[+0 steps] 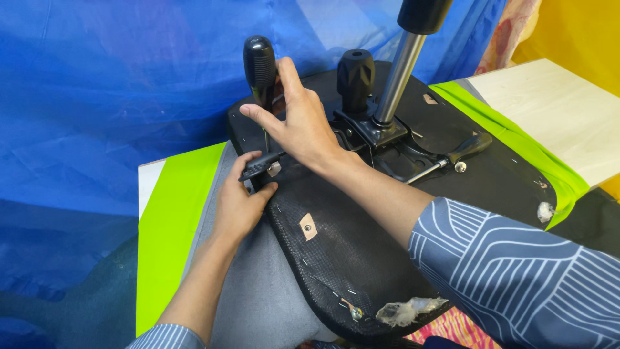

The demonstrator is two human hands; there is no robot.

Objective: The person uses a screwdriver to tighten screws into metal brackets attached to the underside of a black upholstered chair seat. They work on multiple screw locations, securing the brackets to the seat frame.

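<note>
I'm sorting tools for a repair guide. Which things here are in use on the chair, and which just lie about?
In use:
- right hand on the black-handled screwdriver
- left hand steadying a small black bracket
- upturned chair seat

Lying about:
- second screwdriver on the seat
- wooden board
- blue tarp

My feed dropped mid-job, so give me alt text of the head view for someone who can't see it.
An upturned office chair seat lies underside-up on a table. The right hand steadies an upright black-handled screwdriver at the seat's edge, while the left hand holds a small black bracket there. A chrome gas cylinder and a black knob rise behind.
</note>
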